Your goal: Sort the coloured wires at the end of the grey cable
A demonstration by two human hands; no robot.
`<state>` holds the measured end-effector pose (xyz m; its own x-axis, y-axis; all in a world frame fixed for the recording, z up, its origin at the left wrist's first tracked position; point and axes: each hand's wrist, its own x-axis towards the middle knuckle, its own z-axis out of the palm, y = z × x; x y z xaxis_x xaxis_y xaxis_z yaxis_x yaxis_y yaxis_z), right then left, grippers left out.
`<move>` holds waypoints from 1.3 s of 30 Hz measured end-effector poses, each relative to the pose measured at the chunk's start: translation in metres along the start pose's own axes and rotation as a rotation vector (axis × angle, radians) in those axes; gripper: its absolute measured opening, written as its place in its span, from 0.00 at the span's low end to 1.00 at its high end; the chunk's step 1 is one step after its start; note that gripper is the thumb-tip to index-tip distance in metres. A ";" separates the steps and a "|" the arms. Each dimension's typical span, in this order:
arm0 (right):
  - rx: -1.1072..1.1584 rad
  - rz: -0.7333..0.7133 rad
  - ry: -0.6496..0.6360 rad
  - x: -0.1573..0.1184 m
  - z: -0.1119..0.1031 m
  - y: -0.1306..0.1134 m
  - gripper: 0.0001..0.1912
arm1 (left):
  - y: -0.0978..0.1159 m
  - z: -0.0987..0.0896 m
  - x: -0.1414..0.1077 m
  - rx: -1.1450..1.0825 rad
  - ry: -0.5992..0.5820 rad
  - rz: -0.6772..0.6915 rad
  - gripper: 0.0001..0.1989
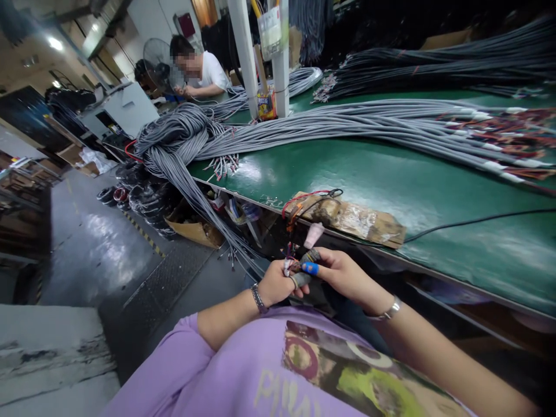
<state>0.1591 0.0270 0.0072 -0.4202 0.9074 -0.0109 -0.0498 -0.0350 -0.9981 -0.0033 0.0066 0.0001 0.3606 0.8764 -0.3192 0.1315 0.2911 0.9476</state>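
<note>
In front of my body, at the bench edge, my left hand (278, 282) and my right hand (336, 269) come together with their fingertips almost touching. Thin coloured wires (292, 260) of a cable end are pinched in my left fingers. My right thumb, wrapped in blue tape (310, 267), and a grey-covered fingertip press on the same bunch; the exact contact is partly hidden. A grey cover also sits on one left finger. Just beyond the hands, a pinkish-white cone-shaped piece (313, 235) hangs by the edge, below a taped cardboard strip (362, 221) carrying red and black leads.
A long bundle of grey cables (347, 119) lies across the green bench (304, 168), its coil drooping over the left edge towards the floor. Black cables (434, 66) lie farther back. A white post (245, 58) rises from the bench. Behind it sits a co-worker (212, 72).
</note>
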 end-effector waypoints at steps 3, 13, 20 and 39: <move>-0.202 -0.159 -0.005 -0.003 0.002 -0.002 0.09 | -0.004 -0.001 0.003 0.028 -0.067 -0.043 0.13; -0.009 0.170 0.243 -0.015 -0.009 0.022 0.25 | -0.008 0.000 0.009 -0.120 0.173 0.057 0.19; -0.010 0.066 0.338 -0.014 0.012 0.025 0.20 | -0.011 0.003 0.011 -0.160 0.093 0.034 0.23; 0.032 0.084 0.323 -0.007 0.010 0.025 0.21 | -0.020 0.009 0.010 -0.300 0.172 0.059 0.24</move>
<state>0.1514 0.0157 -0.0174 -0.1151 0.9865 -0.1167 -0.0577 -0.1239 -0.9906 0.0062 0.0056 -0.0218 0.1948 0.9394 -0.2821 -0.1712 0.3157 0.9333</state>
